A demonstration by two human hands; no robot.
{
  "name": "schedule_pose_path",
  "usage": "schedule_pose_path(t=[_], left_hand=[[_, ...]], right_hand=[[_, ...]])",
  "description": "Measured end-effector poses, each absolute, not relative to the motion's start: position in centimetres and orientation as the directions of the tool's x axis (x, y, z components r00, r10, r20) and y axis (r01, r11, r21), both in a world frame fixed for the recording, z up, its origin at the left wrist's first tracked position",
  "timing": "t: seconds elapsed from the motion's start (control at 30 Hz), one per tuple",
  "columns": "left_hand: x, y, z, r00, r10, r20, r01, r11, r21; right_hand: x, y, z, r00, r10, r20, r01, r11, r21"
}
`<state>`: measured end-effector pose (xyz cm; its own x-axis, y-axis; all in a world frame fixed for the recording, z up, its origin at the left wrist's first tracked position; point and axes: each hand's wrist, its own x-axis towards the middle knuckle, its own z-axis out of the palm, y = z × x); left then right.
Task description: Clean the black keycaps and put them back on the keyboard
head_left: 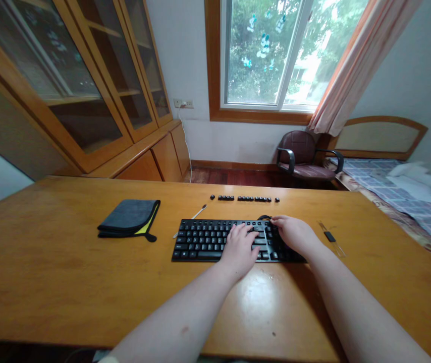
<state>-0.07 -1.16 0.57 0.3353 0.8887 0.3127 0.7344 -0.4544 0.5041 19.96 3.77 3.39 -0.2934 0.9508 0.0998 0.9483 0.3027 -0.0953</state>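
Note:
A black keyboard (200, 247) lies on the wooden desk in front of me. Resting across its middle keys is my left hand (238, 247), fingers spread and holding nothing. My right hand (293, 233) is over the keyboard's right part, its thumb and fingertips pinched together at the back edge near a coiled black cable (264, 217). Whatever sits between those fingertips is too small or hidden to make out. Behind the keyboard, loose black keycaps (254, 198) stand in a row. The right part of the keys is covered by my right hand.
A folded grey cloth (128, 217) with yellow lining lies left of the keyboard. A thin white brush (199, 211) extends behind the keyboard's left end. To the right is a wire keycap puller (329, 236). Beyond the desk (67, 272) stand a brown armchair (302, 156) and a bed.

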Motion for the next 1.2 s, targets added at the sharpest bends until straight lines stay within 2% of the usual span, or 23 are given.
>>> schedule_pose_path(t=[0.23, 0.43, 0.57, 0.67, 0.77, 0.83, 0.97, 1.03, 1.2], left_hand=[[-0.1, -1.2, 0.5, 0.335, 0.888, 0.316, 0.741, -0.455, 0.494], [0.0, -1.2, 0.6, 0.335, 0.886, 0.321, 0.737, -0.459, 0.497], [0.0, -1.1, 0.6, 0.329, 0.886, 0.327, 0.732, -0.458, 0.505], [-0.1, -1.1, 0.6, 0.332, 0.886, 0.324, 0.729, -0.459, 0.509], [-0.1, -1.1, 0.6, 0.335, 0.885, 0.322, 0.727, -0.46, 0.51], [-0.1, -1.1, 0.6, 0.336, 0.886, 0.321, 0.726, -0.46, 0.511], [-0.1, -1.1, 0.6, 0.336, 0.886, 0.318, 0.729, -0.459, 0.508], [-0.1, -1.1, 0.6, 0.335, 0.887, 0.317, 0.733, -0.457, 0.504], [-0.2, -1.2, 0.5, 0.332, 0.889, 0.316, 0.738, -0.454, 0.5]], right_hand=[[20.3, 3.4, 3.5, -0.295, 0.955, 0.017, 0.949, 0.295, -0.111], [19.6, 3.3, 3.4, -0.238, 0.971, 0.02, 0.963, 0.238, -0.126], [19.2, 3.3, 3.0, -0.222, 0.971, 0.084, 0.96, 0.233, -0.156], [19.9, 3.6, 2.7, -0.195, 0.96, 0.2, 0.936, 0.243, -0.253], [21.5, 4.4, 3.0, -0.048, 0.942, 0.331, 0.909, 0.179, -0.376], [22.6, 5.2, 3.5, 0.087, 0.938, 0.336, 0.911, 0.061, -0.408], [23.9, 7.8, 4.3, 0.237, 0.942, 0.239, 0.912, -0.132, -0.388], [23.9, 9.5, 3.9, 0.216, 0.959, 0.183, 0.919, -0.137, -0.369], [22.9, 13.3, 1.7, 0.102, 0.988, 0.113, 0.97, -0.074, -0.232]])
